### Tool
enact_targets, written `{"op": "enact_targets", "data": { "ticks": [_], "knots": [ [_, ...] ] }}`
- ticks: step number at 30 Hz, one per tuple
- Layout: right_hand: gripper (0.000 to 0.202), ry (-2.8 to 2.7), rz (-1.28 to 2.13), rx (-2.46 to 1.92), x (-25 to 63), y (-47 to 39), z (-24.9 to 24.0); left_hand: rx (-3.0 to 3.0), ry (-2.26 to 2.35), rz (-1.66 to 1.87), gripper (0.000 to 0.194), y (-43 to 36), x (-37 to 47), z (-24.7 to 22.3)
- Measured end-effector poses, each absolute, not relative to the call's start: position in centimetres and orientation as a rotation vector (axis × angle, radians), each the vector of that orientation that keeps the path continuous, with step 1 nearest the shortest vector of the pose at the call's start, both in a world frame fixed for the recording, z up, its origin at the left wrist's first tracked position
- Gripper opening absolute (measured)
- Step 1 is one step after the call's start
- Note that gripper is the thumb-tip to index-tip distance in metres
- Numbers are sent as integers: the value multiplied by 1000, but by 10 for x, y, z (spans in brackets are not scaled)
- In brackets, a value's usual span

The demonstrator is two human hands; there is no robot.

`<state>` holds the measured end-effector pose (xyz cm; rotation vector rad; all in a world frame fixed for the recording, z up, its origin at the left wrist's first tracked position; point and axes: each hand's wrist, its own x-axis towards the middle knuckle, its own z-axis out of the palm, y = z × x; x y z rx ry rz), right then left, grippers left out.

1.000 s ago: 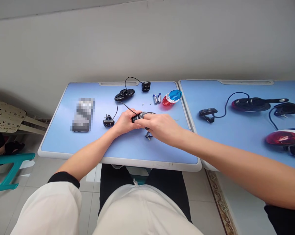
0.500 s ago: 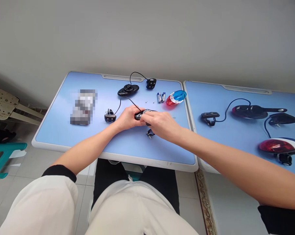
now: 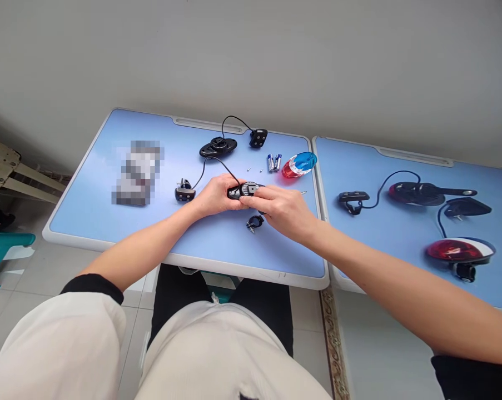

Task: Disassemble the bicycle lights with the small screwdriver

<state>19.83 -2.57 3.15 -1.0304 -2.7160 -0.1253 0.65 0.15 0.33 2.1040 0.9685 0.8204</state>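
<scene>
Over the middle of the blue table, my left hand point(image 3: 218, 194) grips the left end of a black bike-light housing point(image 3: 249, 189), its ribbed inside facing up. My right hand point(image 3: 287, 211) is closed on the right end of the same housing, with fingers and thumb covering that part. A thin cable runs from the housing to a black button unit point(image 3: 184, 193) with a clamp, left of my left hand. Just below the housing lies a black ring clamp point(image 3: 255, 223). Behind my hands are batteries point(image 3: 274, 163) and a red and blue lamp cover point(image 3: 299, 165).
At the back sits another black housing point(image 3: 218, 148), wired to a button unit point(image 3: 258, 138). A blurred-out packet point(image 3: 138, 173) lies to the left. Two tiny screws point(image 3: 261, 170) rest near the batteries. The right-hand table holds a red-lensed light point(image 3: 459, 250) and a wired button unit point(image 3: 353, 200).
My right hand has shifted slightly right and down along the housing, showing more of its ribbed inside and the ring clamp below. The camera view has moved a little.
</scene>
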Motion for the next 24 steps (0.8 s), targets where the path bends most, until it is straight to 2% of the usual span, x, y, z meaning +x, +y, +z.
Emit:
{"op": "enact_targets", "data": {
  "ticks": [6,12,18,21,24],
  "knots": [
    [34,-2691,-24,-1042,203,-30,37,2097,1003,772,39,1,6,6],
    [15,-2495,396,-1172,225,-53,36,2111,1042,750,48,1,7,5],
    [11,-2391,614,-1322,223,-56,31,2124,1099,775,50,-3,8,-2],
    [9,-2372,673,-1368,220,-55,35,2113,1184,800,61,-5,9,-4],
    [6,-2343,742,-1426,218,-55,38,2079,1256,789,81,-7,8,-2]
  ]
}}
